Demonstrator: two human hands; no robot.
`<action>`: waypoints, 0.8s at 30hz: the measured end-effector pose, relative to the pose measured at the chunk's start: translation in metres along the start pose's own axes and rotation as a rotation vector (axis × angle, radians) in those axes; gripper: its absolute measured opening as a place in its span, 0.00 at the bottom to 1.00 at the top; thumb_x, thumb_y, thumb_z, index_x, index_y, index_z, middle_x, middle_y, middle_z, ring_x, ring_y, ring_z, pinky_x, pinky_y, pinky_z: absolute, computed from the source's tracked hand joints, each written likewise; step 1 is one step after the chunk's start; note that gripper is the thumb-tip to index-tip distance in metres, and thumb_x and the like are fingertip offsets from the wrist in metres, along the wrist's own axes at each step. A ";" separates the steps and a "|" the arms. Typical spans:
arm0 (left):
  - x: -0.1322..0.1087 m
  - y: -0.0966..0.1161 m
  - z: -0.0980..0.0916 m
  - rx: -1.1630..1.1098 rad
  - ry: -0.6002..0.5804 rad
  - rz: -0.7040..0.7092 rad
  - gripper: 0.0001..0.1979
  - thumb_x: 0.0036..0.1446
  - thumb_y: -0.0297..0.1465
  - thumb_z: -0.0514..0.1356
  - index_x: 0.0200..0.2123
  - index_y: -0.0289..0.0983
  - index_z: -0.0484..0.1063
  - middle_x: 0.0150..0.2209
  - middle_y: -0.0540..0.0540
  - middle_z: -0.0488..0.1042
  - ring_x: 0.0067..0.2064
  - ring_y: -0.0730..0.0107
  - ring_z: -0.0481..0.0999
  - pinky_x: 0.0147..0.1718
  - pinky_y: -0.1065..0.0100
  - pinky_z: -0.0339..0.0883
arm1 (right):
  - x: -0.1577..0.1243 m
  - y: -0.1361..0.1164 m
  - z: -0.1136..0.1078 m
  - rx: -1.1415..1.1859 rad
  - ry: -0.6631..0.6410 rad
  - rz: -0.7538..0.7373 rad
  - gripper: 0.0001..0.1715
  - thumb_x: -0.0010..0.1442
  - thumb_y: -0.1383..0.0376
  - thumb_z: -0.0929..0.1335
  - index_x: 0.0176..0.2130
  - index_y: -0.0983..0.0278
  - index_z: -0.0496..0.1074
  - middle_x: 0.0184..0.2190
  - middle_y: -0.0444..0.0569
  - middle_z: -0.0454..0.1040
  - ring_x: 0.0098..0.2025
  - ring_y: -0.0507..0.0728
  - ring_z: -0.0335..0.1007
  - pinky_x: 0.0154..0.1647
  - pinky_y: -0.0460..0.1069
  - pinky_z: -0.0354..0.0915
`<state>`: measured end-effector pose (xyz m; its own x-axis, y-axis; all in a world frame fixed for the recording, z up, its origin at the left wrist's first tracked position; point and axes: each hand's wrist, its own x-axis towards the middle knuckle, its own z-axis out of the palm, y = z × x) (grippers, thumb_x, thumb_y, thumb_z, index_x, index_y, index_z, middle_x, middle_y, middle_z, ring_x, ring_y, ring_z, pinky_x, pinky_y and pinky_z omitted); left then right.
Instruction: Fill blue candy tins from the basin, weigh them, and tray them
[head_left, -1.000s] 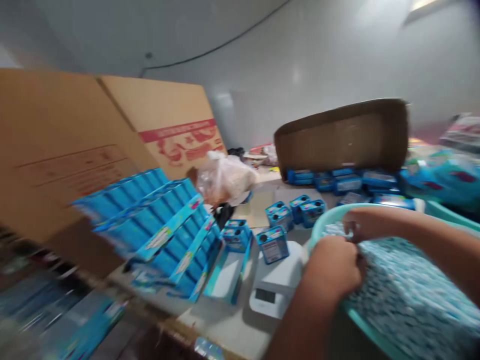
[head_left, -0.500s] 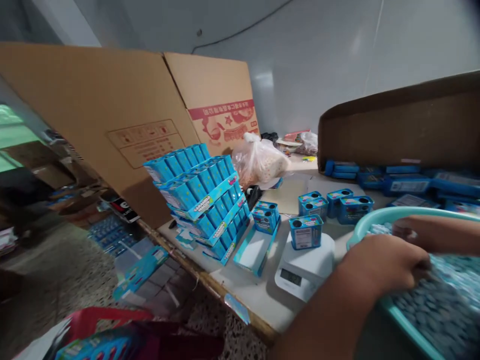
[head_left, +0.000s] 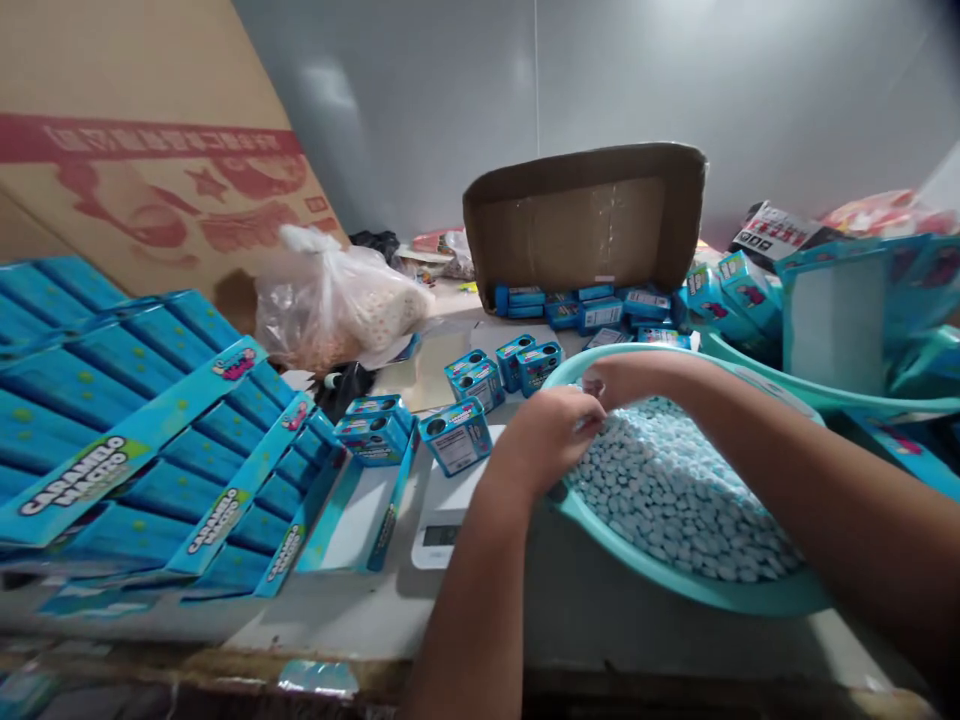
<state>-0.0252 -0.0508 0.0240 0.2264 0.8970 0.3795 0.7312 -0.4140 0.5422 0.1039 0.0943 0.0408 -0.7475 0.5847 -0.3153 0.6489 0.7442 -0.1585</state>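
A turquoise basin (head_left: 652, 573) holds a heap of small pale-blue candies (head_left: 667, 480). At its left rim my left hand (head_left: 551, 435) is closed, its fingertips pressed together by the candies. My right hand (head_left: 619, 380) reaches across the basin from the right and meets the left one there, fingers curled; what either holds is hidden. Just left of my hands, a blue candy box (head_left: 456, 437) stands on a white scale (head_left: 442, 505). Several similar blue boxes (head_left: 538, 367) stand behind it.
Left of the scale lies a display tray (head_left: 352, 520) with blue boxes at its far end. Stacked full trays (head_left: 150, 440) rise further left. Behind are a tied plastic bag (head_left: 337, 300) and an open carton (head_left: 585, 230). Another basin (head_left: 840, 390) with packaging stands right.
The view has swung to the right, so the basin and both forearms now show more fully. My hands remain together at the basin's left side. The box is still on the scale.
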 end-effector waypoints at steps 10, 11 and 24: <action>-0.080 -0.044 -0.109 0.080 0.461 -0.485 0.09 0.55 0.38 0.68 0.36 0.41 0.82 0.37 0.49 0.83 0.40 0.64 0.80 0.42 0.68 0.73 | 0.000 0.006 0.001 0.032 -0.051 0.063 0.14 0.53 0.59 0.77 0.40 0.64 0.82 0.38 0.49 0.81 0.35 0.52 0.71 0.34 0.46 0.56; -0.086 -0.047 -0.111 0.075 0.459 -0.512 0.10 0.54 0.39 0.68 0.36 0.41 0.82 0.37 0.49 0.83 0.40 0.64 0.80 0.42 0.68 0.73 | -0.001 0.005 0.001 0.026 -0.046 0.066 0.14 0.54 0.59 0.77 0.40 0.64 0.82 0.38 0.48 0.81 0.34 0.51 0.70 0.34 0.47 0.56; -0.085 -0.058 -0.105 0.042 0.249 -0.461 0.10 0.53 0.40 0.67 0.31 0.40 0.81 0.36 0.46 0.82 0.40 0.60 0.80 0.42 0.62 0.72 | 0.003 0.011 0.001 -0.003 -0.088 0.046 0.22 0.54 0.51 0.75 0.42 0.63 0.79 0.41 0.47 0.80 0.38 0.56 0.72 0.35 0.49 0.59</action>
<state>-0.1545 -0.1198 0.0392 -0.2810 0.9186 0.2777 0.7451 0.0265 0.6664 0.1095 0.1041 0.0375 -0.7015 0.5876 -0.4032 0.6817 0.7182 -0.1395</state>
